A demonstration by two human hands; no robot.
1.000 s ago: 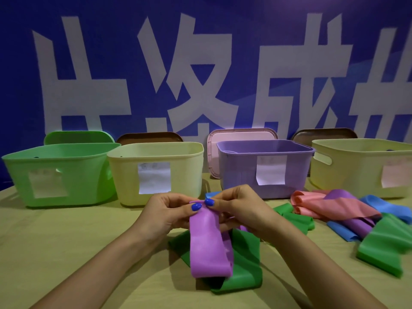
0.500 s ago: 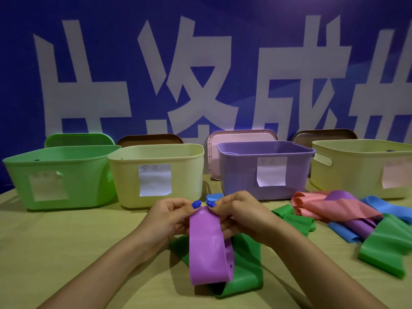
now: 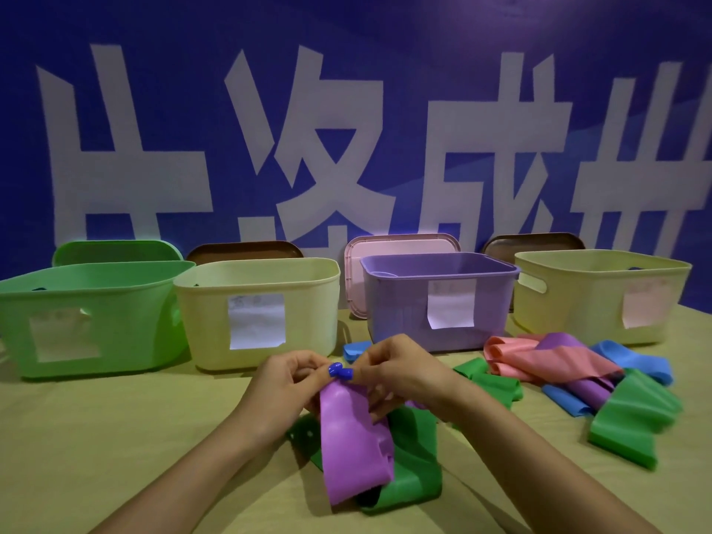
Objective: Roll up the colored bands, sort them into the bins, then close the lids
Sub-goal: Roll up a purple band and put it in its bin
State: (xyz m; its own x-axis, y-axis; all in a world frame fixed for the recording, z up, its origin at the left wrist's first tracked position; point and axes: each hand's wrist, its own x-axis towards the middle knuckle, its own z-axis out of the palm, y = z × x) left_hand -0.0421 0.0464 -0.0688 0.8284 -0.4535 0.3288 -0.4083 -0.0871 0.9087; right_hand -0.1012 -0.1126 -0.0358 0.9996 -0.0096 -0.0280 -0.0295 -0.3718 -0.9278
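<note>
Tan bench [image 3: 115, 437] across the foreground, blue wall [image 3: 385, 40] behind it, large white characters [image 3: 308, 148] printed across the wall

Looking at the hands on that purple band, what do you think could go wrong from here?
Both the left hand and right hand pinch only the top edge of the purple band, so a fresh roll may spring loose. Its tail lies on the green band and might drag it along.

Looks like a staged demo or data-collection setup, not a home: blue banner [image 3: 385, 109] with huge white characters fills the upper frame, labelled plastic bins [image 3: 262, 314] lined along a plain table [image 3: 115, 437].
</note>
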